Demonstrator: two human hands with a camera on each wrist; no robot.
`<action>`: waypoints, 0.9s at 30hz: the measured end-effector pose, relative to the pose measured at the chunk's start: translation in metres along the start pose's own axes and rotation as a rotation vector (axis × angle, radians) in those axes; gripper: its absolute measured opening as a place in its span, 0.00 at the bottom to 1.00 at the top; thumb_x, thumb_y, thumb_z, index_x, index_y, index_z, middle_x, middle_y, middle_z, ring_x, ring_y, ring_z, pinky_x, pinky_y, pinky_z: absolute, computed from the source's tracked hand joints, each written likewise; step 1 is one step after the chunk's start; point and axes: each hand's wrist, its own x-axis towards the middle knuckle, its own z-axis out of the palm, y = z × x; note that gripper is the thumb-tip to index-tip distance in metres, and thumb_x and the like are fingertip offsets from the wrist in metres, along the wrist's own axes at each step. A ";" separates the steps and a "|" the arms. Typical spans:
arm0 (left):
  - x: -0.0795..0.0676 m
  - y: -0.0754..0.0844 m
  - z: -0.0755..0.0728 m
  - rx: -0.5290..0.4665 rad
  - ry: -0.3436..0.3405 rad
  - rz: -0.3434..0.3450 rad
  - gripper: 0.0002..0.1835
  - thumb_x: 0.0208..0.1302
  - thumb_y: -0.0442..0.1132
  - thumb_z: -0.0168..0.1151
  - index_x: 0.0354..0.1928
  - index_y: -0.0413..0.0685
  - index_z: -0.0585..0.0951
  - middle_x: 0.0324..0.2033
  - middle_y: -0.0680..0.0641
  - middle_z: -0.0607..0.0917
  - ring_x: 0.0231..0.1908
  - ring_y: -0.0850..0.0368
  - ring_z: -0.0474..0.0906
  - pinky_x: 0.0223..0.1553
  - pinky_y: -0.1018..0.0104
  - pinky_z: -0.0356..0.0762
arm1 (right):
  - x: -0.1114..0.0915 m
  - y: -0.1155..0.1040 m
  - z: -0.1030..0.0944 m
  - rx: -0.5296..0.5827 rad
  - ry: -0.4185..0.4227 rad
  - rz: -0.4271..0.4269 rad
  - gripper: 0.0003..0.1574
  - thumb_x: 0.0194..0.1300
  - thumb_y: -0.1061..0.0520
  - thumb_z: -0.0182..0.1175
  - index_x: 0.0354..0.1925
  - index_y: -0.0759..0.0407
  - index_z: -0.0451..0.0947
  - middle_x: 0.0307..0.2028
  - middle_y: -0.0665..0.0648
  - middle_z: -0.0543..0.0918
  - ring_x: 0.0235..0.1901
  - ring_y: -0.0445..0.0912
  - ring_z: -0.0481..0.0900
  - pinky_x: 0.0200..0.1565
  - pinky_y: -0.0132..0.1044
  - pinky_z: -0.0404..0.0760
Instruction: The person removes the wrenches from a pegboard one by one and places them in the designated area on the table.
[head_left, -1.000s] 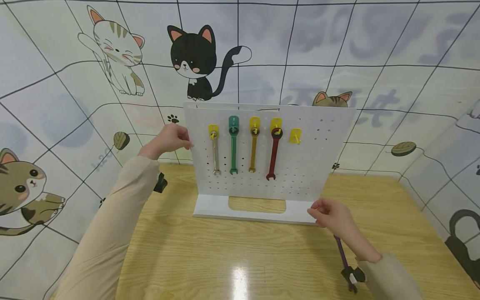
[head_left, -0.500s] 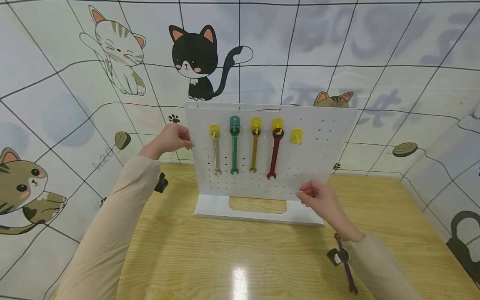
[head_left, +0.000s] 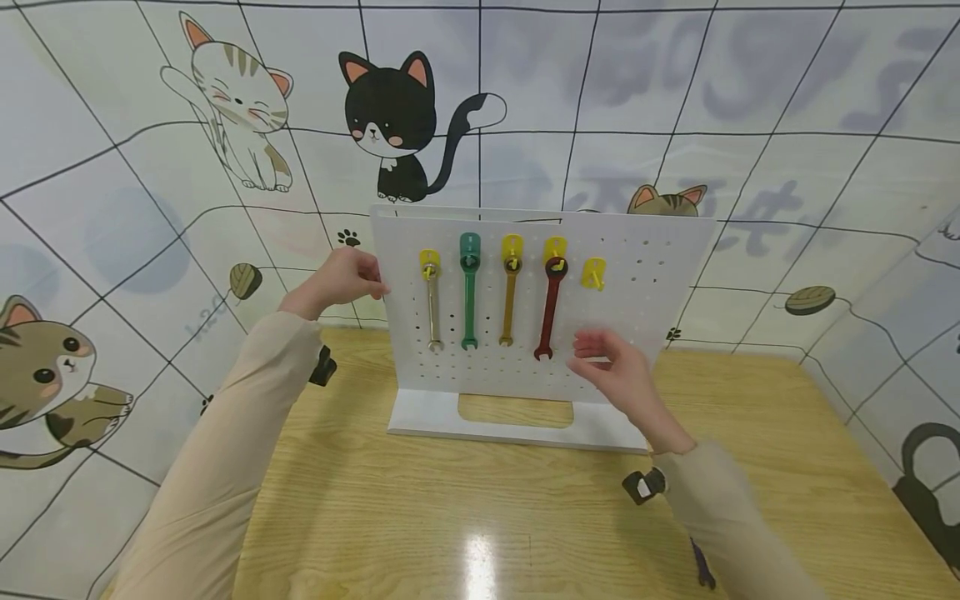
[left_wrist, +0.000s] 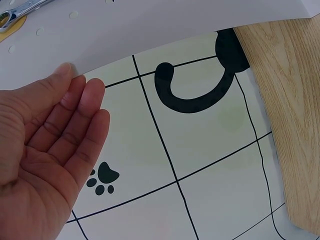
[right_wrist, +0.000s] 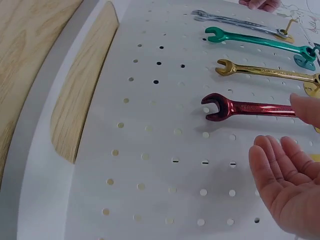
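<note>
Wrench [right_wrist: 260,109] near right hand [head_left: 615,371], blurred wall lettering [head_left: 780,200]

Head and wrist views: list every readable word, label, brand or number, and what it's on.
None can be read with certainty.
Wall backdrop, right side: large pale lettering, too blurred to read.
Wall backdrop, left side: small faint lettering, too unclear to read.
Gold wrench: marks along the shaft, possibly stamped text, too small to read.
Silver wrench: any shaft marking is too small to read.

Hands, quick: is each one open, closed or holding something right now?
Left hand: at the edge of the board; grip can't be told.
Right hand: open, holding nothing.
</note>
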 end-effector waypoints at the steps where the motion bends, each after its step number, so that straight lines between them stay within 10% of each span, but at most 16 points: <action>1: 0.000 0.000 0.000 -0.002 0.000 0.002 0.05 0.57 0.31 0.64 0.29 0.35 0.80 0.24 0.43 0.83 0.29 0.51 0.75 0.37 0.60 0.68 | 0.002 -0.002 0.001 0.020 0.001 -0.002 0.23 0.57 0.64 0.65 0.51 0.70 0.73 0.44 0.68 0.80 0.45 0.56 0.78 0.40 0.23 0.74; 9: 0.000 -0.001 0.000 -0.005 0.009 0.012 0.04 0.57 0.30 0.64 0.28 0.35 0.80 0.23 0.43 0.83 0.28 0.51 0.76 0.36 0.61 0.68 | 0.007 -0.035 0.011 0.106 0.038 -0.016 0.24 0.57 0.72 0.61 0.52 0.78 0.68 0.48 0.75 0.75 0.48 0.65 0.74 0.41 0.23 0.73; 27: 0.000 0.000 -0.001 0.008 0.005 -0.001 0.05 0.57 0.31 0.64 0.28 0.36 0.80 0.23 0.44 0.83 0.29 0.49 0.75 0.35 0.61 0.67 | 0.027 -0.027 0.030 0.238 0.075 -0.017 0.23 0.58 0.71 0.61 0.52 0.74 0.70 0.48 0.71 0.77 0.48 0.58 0.75 0.44 0.26 0.74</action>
